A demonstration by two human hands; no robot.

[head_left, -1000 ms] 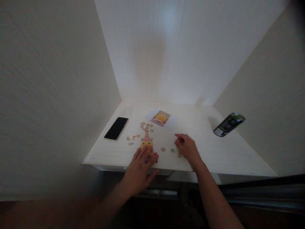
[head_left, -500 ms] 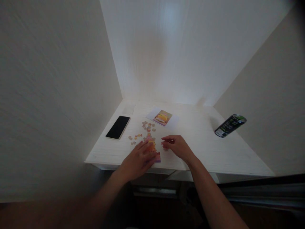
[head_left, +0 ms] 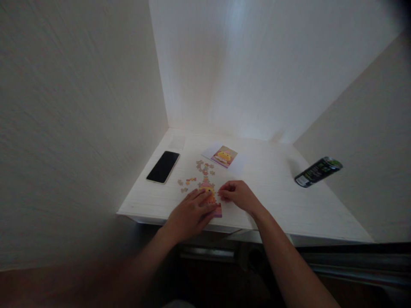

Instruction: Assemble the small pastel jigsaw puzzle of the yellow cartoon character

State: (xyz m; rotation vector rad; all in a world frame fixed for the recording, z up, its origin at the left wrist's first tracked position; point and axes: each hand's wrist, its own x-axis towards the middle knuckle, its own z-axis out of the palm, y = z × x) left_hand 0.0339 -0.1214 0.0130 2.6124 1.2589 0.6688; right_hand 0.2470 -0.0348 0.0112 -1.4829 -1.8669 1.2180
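Observation:
A partly joined puzzle (head_left: 212,197), yellow and pink, lies near the front edge of a white desk (head_left: 276,192). My left hand (head_left: 190,214) rests flat on it, fingers spread, covering its lower part. My right hand (head_left: 238,195) sits just to the right, its fingertips pinched at the puzzle's right edge; whether a piece is between them is hidden. Several loose puzzle pieces (head_left: 196,174) are scattered just behind the puzzle.
A black phone (head_left: 163,167) lies at the desk's left. A reference picture (head_left: 224,155) on white paper sits farther back. A dark can (head_left: 317,172) stands at the right. Walls close in the desk on three sides.
My right hand has moved left from the loose pieces at the right over to the puzzle's right edge. My left hand has stayed on the puzzle. The view shifted slightly.

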